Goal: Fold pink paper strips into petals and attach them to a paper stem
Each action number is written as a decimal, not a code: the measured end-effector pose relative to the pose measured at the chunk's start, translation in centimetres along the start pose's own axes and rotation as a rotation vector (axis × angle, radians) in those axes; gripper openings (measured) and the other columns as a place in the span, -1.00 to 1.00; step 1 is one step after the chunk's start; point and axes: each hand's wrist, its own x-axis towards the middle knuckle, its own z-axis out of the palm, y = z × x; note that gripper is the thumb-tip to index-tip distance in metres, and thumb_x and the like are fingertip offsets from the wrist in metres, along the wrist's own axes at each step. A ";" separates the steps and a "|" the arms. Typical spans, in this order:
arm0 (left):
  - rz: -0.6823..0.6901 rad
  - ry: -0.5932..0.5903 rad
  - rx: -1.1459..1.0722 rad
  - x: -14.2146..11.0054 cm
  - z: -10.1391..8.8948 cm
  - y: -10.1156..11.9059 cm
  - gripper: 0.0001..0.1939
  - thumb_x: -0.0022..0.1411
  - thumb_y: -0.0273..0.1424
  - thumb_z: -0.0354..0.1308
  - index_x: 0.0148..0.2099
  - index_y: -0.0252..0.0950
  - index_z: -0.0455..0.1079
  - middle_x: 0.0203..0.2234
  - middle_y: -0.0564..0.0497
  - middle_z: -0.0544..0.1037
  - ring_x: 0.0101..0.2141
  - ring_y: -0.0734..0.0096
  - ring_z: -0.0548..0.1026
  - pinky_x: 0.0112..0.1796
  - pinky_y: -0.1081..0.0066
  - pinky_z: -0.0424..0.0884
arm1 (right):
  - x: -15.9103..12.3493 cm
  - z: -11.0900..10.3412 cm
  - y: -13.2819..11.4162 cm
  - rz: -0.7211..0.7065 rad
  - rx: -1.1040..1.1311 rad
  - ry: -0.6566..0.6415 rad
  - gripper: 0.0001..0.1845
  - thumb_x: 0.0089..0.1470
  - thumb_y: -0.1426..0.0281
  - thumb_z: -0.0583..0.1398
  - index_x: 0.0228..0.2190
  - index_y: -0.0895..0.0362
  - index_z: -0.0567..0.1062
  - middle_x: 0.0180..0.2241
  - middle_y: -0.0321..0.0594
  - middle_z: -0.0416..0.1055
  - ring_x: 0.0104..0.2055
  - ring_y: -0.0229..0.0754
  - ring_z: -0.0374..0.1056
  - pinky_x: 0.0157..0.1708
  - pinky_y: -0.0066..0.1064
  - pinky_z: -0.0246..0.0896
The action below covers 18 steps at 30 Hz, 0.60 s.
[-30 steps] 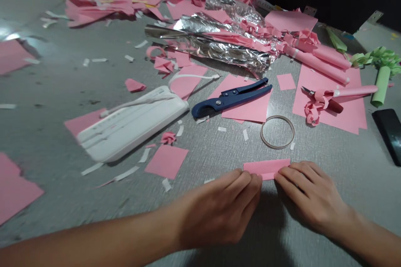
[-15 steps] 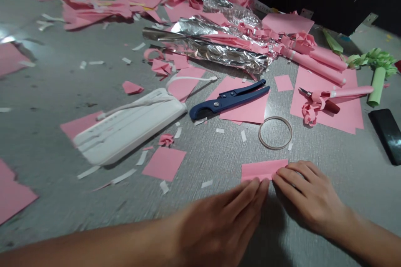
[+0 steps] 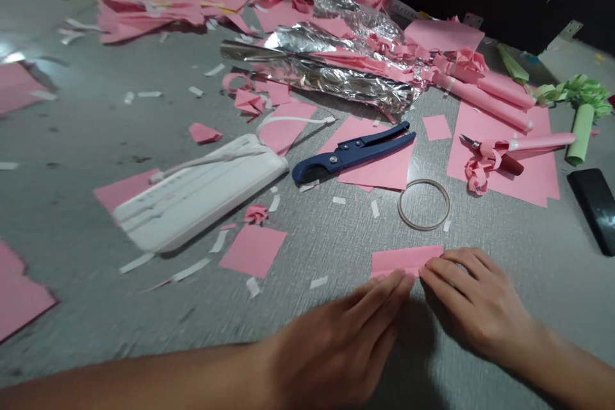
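A small piece of pink paper point(image 3: 403, 259), folded along its near edge, lies on the grey table. My left hand point(image 3: 346, 339) has its fingers pressed together at the paper's near edge; their tips rest on the fold. At the paper's right end, the bent fingers of my right hand point(image 3: 475, 295) pinch the same fold. The thumbs are mostly hidden. Just beyond the paper lies a thin round ring point(image 3: 424, 229), possibly a bangle or a tape core. A pink paper square point(image 3: 254, 250) lies flat to the left.
Dark blue cutters point(image 3: 353, 155) and a white power strip point(image 3: 202, 198) lie ahead. A craft knife point(image 3: 510, 165) rests on pink sheets at right, near a black phone point(image 3: 593, 210). Crumpled foil point(image 3: 336, 80), rolled pink paper point(image 3: 490, 102) and a green paper roll point(image 3: 579, 133) lie farther back.
My left hand's fingers have shifted slightly along the paper's near edge. My right hand stays at the right end. The whole view has shifted very slightly.
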 end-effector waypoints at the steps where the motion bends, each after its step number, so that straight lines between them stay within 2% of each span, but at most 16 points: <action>1: -0.014 -0.001 -0.001 0.0 0.0 0.1 -0.68 0.44 -0.43 0.13 0.07 -0.47 0.62 0.16 -0.28 0.64 0.17 0.07 0.57 0.36 0.17 0.27 | -0.1 0.0 -0.1 0.006 -0.003 0.000 -0.61 0.51 0.59 -0.03 -0.01 0.32 0.59 -0.10 -0.05 0.66 -0.15 -0.01 0.45 -0.09 -0.16 0.28; 5: -0.052 -0.001 0.013 0.3 -0.1 0.5 -0.71 0.44 -0.42 0.13 0.01 -0.45 0.63 0.18 -0.28 0.62 0.18 0.09 0.56 0.33 0.19 0.31 | -0.2 -0.5 -1.0 0.034 -0.070 -0.004 -0.55 0.52 0.58 -0.07 -0.03 0.32 0.62 -0.09 -0.04 0.68 -0.10 0.03 0.48 -0.02 -0.10 0.32; 8: -0.064 0.001 0.024 0.4 -0.3 0.6 -0.72 0.43 -0.45 0.13 0.01 -0.45 0.63 0.17 -0.25 0.63 0.17 0.15 0.55 0.34 0.24 0.31 | -0.1 -0.8 -2.1 0.013 -0.131 -0.001 -0.50 0.53 0.56 -0.11 0.03 0.34 0.61 0.04 -0.02 0.67 0.11 0.08 0.49 0.17 -0.04 0.28; 10: -0.067 -0.003 0.033 0.3 -0.4 0.6 -0.70 0.44 -0.47 0.13 0.09 -0.47 0.60 0.16 -0.24 0.63 0.17 0.19 0.55 0.36 0.26 0.28 | -0.1 -0.7 -2.8 -0.036 -0.129 0.007 -0.49 0.54 0.54 -0.12 0.08 0.32 0.60 0.13 -0.05 0.65 0.21 0.03 0.46 0.24 -0.08 0.28; 14: -0.059 -0.012 0.081 0.1 -0.3 0.6 -0.63 0.49 -0.48 0.09 0.21 -0.54 0.54 0.13 -0.26 0.64 0.15 0.21 0.55 0.34 0.27 0.28 | -0.7 0.2 -3.4 -0.091 -0.122 -0.005 -0.52 0.48 0.57 -0.07 0.12 0.31 0.58 0.16 -0.07 0.64 0.24 -0.07 0.49 0.19 -0.25 0.41; 18: -0.073 -0.029 0.100 0.1 -0.6 0.6 -0.63 0.50 -0.50 0.05 0.21 -0.52 0.55 0.15 -0.21 0.64 0.14 0.25 0.56 0.31 0.31 0.30 | -1.9 1.2 -3.4 -0.049 -0.136 -0.097 -0.54 0.43 0.54 0.01 0.23 0.34 0.50 0.25 -0.03 0.56 0.28 -0.05 0.49 0.19 -0.25 0.47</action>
